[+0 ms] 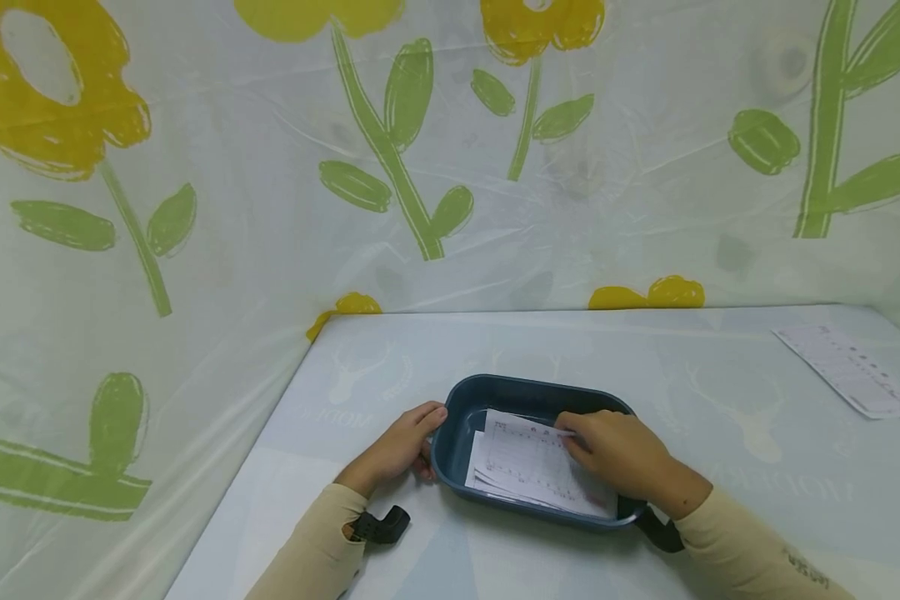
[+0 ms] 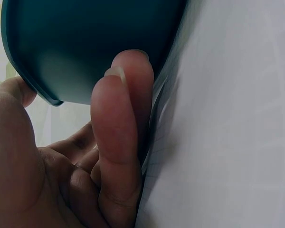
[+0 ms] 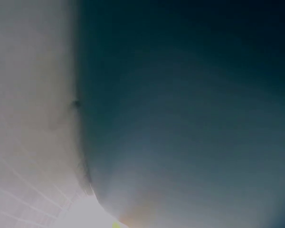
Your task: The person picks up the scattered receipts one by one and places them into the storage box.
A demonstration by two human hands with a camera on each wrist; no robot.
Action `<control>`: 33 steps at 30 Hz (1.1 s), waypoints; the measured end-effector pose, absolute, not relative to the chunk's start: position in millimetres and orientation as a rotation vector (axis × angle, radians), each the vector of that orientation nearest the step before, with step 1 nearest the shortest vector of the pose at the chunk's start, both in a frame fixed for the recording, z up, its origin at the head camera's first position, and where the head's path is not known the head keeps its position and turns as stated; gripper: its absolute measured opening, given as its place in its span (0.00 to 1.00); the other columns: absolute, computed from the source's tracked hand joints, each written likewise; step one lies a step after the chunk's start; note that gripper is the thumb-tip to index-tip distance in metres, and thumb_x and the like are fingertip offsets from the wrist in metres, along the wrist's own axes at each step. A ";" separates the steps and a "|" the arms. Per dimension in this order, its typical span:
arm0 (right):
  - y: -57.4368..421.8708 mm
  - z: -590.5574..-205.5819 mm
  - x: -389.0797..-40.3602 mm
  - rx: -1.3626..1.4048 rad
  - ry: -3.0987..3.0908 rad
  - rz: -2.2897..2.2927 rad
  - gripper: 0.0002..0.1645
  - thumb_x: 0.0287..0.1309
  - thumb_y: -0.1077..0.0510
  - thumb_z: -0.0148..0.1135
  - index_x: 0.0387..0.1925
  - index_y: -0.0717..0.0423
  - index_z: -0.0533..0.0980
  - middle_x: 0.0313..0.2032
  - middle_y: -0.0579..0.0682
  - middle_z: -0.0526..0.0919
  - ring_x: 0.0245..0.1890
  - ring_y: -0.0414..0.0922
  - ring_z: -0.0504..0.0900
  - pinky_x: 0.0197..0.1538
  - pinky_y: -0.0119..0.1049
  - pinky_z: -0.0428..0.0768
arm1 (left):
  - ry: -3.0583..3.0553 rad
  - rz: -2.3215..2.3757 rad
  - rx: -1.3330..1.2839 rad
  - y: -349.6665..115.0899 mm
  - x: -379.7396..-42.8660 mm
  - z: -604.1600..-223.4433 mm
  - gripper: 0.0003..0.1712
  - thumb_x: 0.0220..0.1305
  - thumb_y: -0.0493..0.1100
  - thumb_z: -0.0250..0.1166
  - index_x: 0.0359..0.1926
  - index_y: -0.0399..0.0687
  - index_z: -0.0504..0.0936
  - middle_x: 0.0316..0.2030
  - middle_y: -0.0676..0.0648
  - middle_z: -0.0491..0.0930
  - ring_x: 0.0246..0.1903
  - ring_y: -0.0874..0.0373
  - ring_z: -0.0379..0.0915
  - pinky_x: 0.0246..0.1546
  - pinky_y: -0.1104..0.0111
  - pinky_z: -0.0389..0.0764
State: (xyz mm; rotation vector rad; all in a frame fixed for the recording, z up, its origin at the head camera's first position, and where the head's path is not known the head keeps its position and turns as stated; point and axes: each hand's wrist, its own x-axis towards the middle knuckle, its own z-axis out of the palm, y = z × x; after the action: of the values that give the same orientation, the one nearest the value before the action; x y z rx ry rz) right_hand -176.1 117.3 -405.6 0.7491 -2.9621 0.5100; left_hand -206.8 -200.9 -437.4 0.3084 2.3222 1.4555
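A dark teal plastic basin [image 1: 461,400] stands on the table with several white printed sheets of paper [image 1: 521,458] lying overlapped inside. At its left end my left hand [image 1: 403,440] holds the rim; the left wrist view has the thumb at the rim and two fingertips [image 2: 115,118] against the outer wall. My right hand [image 1: 617,450] reaches over the basin's right side and pinches the edge of the top sheet between thumb and forefinger. The right wrist view is filled mostly by the blurred basin wall [image 3: 180,118]; the right fingers are hidden there.
Another printed sheet [image 1: 847,371] lies at the table's far right. The pale patterned tablecloth [image 1: 390,358] reaches back to a hanging white curtain [image 1: 255,208] with yellow flowers. Black wrist straps [image 1: 382,527] sit on both forearms.
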 end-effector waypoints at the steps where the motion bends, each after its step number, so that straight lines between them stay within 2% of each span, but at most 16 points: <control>1: 117.0 -405.8 -176.6 0.750 -2.965 0.495 0.08 0.62 0.58 0.67 0.43 0.47 0.82 0.28 0.38 0.83 0.20 0.33 0.68 0.24 0.28 0.67 | 2.318 1.456 0.309 -201.1 -206.8 -437.4 0.30 0.77 0.64 0.44 0.63 0.47 0.71 0.21 0.49 0.81 0.17 0.58 0.77 0.22 0.66 0.79; 7: 116.9 -408.3 -178.7 0.763 -2.933 0.461 0.08 0.61 0.58 0.68 0.42 0.46 0.83 0.26 0.38 0.83 0.20 0.33 0.68 0.25 0.27 0.68 | 2.317 1.455 0.314 -201.9 -207.3 -437.0 0.30 0.77 0.64 0.44 0.63 0.48 0.71 0.21 0.49 0.81 0.17 0.57 0.77 0.22 0.66 0.79; 24: 113.0 -408.5 -180.0 0.734 -3.017 0.385 0.11 0.59 0.59 0.70 0.44 0.47 0.83 0.33 0.42 0.87 0.22 0.35 0.71 0.28 0.30 0.75 | 2.328 1.453 0.292 -201.9 -207.1 -439.4 0.29 0.76 0.63 0.46 0.63 0.49 0.72 0.23 0.47 0.82 0.18 0.56 0.78 0.22 0.64 0.81; 33: 110.4 -410.7 -179.7 0.717 -3.074 0.341 0.18 0.55 0.59 0.71 0.49 0.50 0.82 0.36 0.44 0.87 0.25 0.37 0.73 0.32 0.35 0.79 | 2.329 1.456 0.289 -202.1 -206.6 -440.6 0.30 0.75 0.65 0.46 0.62 0.50 0.72 0.22 0.48 0.82 0.18 0.56 0.78 0.22 0.64 0.80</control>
State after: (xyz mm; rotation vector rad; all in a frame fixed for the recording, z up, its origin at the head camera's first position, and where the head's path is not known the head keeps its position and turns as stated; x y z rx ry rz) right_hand -179.7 110.4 -410.7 0.7168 -3.0736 0.3409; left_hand -206.6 -202.1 -440.6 0.2885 2.3295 1.4561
